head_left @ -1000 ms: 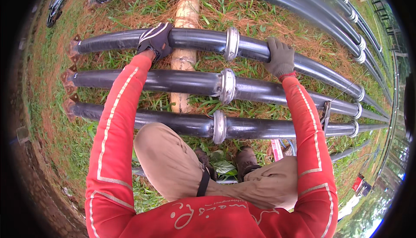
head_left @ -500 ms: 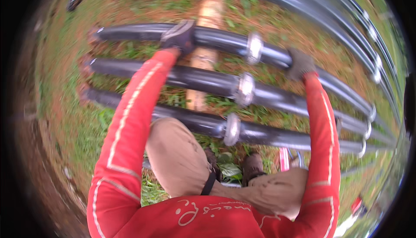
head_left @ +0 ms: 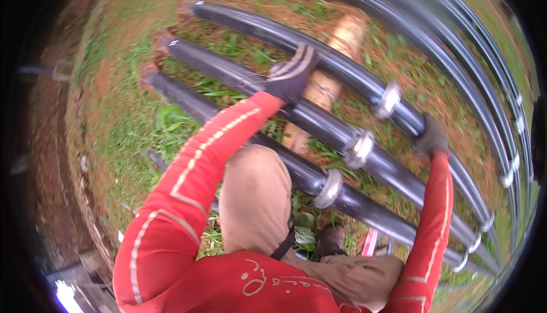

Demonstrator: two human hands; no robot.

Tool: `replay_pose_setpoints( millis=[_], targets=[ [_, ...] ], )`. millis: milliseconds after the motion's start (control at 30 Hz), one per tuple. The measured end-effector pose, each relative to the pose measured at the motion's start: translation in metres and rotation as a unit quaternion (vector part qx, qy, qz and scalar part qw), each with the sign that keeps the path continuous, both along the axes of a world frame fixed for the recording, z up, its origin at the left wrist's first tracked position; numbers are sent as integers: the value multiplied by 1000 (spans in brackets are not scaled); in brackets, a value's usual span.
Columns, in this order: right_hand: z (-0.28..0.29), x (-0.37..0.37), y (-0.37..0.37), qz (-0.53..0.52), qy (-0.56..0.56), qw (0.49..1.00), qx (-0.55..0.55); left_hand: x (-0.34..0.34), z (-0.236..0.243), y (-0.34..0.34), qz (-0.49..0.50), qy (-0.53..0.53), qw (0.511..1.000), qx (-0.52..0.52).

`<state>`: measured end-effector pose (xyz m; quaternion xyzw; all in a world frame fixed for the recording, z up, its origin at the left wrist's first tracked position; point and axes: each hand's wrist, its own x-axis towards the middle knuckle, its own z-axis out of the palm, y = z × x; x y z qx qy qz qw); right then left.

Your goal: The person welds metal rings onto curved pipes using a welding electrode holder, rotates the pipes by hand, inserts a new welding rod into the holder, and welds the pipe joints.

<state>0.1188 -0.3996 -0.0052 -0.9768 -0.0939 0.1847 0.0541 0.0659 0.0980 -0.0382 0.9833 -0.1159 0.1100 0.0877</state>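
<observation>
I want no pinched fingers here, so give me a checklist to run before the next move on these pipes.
1. Left hand gloved and on the far pipe: ok.
2. Right hand gloved, on the same pipe past its metal coupling: ok.
3. Grip closed around the pipe: cannot tell, picture blurred.
4. Log lies under the pipes: ok.
5. Boot sits close under the nearest pipe: not ok.

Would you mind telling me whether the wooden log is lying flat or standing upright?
Lying flat: the wooden log rests lengthwise on the grass, crossing under the black pipes.
</observation>
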Motion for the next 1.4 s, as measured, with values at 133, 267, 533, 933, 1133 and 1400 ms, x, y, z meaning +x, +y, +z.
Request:
replay_pose_setpoints(
  millis=[133, 267, 533, 933, 1133, 1400],
  targets=[
    [-4, 1, 4, 8, -29, 999, -42, 3, 31, -10, 54, 121, 991, -20],
    [-7, -12, 11, -4, -55, 996, -69, 4, 14, 2, 35, 73, 997, -9],
    [-30, -36, 1, -5, -140, 987, -82, 3, 13, -8, 44, 101, 994, -8],
    [-35, -43, 5, -13, -173, 982, -73, 8, 16, -6, 74, 118, 990, -3],
    [-39, -47, 4, -19, -182, 981, -68, 19, 26, -9, 63, 139, 988, 4],
    [-39, -44, 9, -14, -210, 976, -47, 88, 42, 11, 36, 155, 987, -7]
  ],
)
